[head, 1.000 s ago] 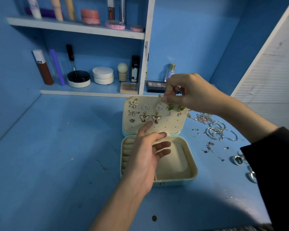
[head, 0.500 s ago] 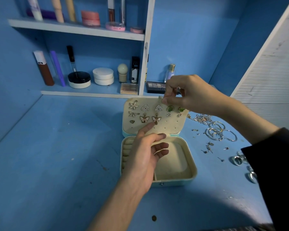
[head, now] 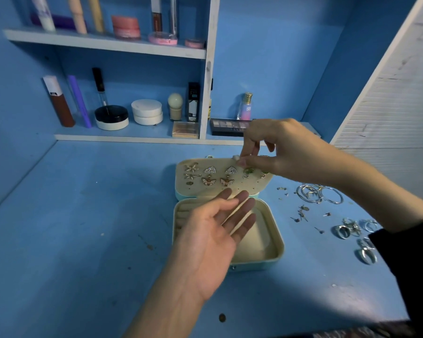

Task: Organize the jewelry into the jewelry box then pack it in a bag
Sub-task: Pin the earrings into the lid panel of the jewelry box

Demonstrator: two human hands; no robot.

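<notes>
1. Nearest, in front of the box, a small brown spot lies on the blue bench.
2. The left hand hovers over the box, palm up, fingers straight and loosely spread, holding nothing. Its fingertips reach toward the hinge side.
3. The box is teal outside and cream inside. It sits open on the bench, and the hand covers much of its base. Ring rolls show at the left, an open compartment at the right.
4. The lid leans back behind the base and carries earrings pinned in rows: stars at the left, beaded triangles, two butterflies below them, and green studs at the right.
5. The right hand is at the lid's top edge with its fingers curled. Thumb and forefinger pinch a small pale piece just above the green studs. A black sleeve covers the arm at the right of the box.
6. Loose jewelry lies on the bench right of the box: small studs closest to it, silver hoops farther back, and chunky rings farthest right.
7. Behind the box stands a shelf with jars, tubes and bottles. A dark palette and a small bottle stand behind the lid.
</notes>
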